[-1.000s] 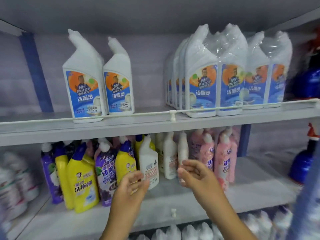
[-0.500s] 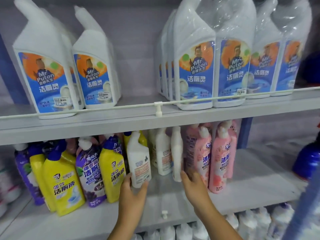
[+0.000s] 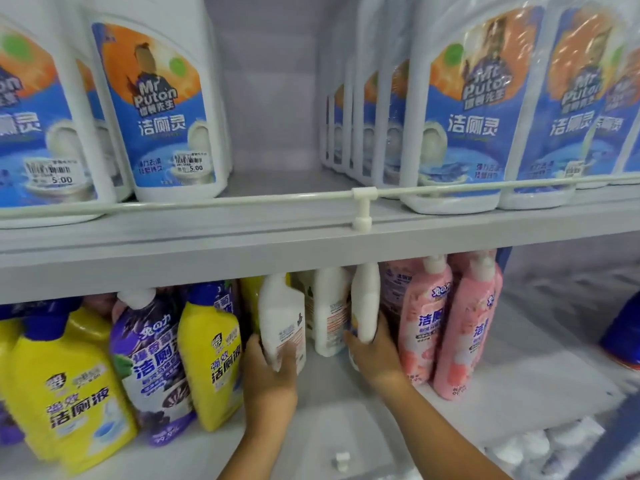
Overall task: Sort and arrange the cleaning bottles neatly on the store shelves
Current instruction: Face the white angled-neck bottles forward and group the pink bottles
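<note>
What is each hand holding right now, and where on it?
Left hand grips the left white bottle around its lower body. Right hand grips the narrow white bottle near its base.

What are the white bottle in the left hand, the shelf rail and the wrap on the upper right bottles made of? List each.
White bottle in the left hand: looks like opaque matte plastic, moulded, with a printed label.
Shelf rail: thin white rod, probably coated wire or plastic, held by a plastic clip.
Wrap: clear glossy film with wrinkles and glare.
</note>
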Motion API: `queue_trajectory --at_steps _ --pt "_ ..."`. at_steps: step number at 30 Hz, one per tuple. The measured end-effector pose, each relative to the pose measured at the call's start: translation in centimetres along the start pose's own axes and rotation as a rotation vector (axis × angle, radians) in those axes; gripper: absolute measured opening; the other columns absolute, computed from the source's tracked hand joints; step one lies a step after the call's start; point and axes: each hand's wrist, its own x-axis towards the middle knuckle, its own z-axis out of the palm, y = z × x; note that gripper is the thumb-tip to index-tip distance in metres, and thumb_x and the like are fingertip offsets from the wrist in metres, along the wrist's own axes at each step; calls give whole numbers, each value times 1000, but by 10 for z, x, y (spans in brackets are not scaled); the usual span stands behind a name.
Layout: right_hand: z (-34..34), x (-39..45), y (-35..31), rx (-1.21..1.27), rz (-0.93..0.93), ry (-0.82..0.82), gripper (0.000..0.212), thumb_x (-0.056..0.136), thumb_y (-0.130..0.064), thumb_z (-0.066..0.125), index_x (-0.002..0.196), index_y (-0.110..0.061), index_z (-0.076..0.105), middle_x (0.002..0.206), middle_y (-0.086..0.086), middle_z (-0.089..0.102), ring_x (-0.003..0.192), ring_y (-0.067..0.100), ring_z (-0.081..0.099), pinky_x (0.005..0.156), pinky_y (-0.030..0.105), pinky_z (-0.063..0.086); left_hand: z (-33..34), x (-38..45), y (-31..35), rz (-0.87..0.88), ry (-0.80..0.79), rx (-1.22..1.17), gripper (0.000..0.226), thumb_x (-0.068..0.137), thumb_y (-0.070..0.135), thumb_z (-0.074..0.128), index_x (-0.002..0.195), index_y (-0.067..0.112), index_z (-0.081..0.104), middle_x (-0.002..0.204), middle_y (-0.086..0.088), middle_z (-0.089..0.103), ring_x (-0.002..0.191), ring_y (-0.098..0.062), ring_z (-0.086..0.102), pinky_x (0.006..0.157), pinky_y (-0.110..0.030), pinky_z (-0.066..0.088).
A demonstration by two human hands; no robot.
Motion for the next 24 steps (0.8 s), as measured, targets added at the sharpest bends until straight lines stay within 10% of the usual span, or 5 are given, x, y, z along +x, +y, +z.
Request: queue_trajectory --at_steps 4,9,17,24 --pt "6 -5 -4 -12 -33 36 54 88 -9 71 132 -20 42 127 2 58 121 21 57 101 27 44 -5 12 0 -2 -70 76 25 90 27 75 105 23 55 101 5 64 90 -22 60 78 -30 43" --pt "14 -29 4 -41 -128 194 74 61 -42 70 129 -23 48 115 -1 62 105 18 62 94 40 55 -22 7 -5 22 -139 107 23 91 28 74 107 30 59 99 14 68 90 -14 65 75 -30 48" --pt "-18 -83 14 -116 -96 -130 125 54 -50 95 153 -31 21 139 -7 30 129 9 34 111 28 33 -67 -38 -3 8 -232 32 34 92 17 72 115 38 59 100 27 70 94 10 64 79 -14 48" --pt "-61 -74 3 127 15 -487 77 77 -17 87 137 -31 40 122 -15 67 110 -2 65 86 15 52 -93 -51 0 -79 -255 37 29 94 20 72 118 33 62 114 12 73 108 -13 68 93 -38 56"
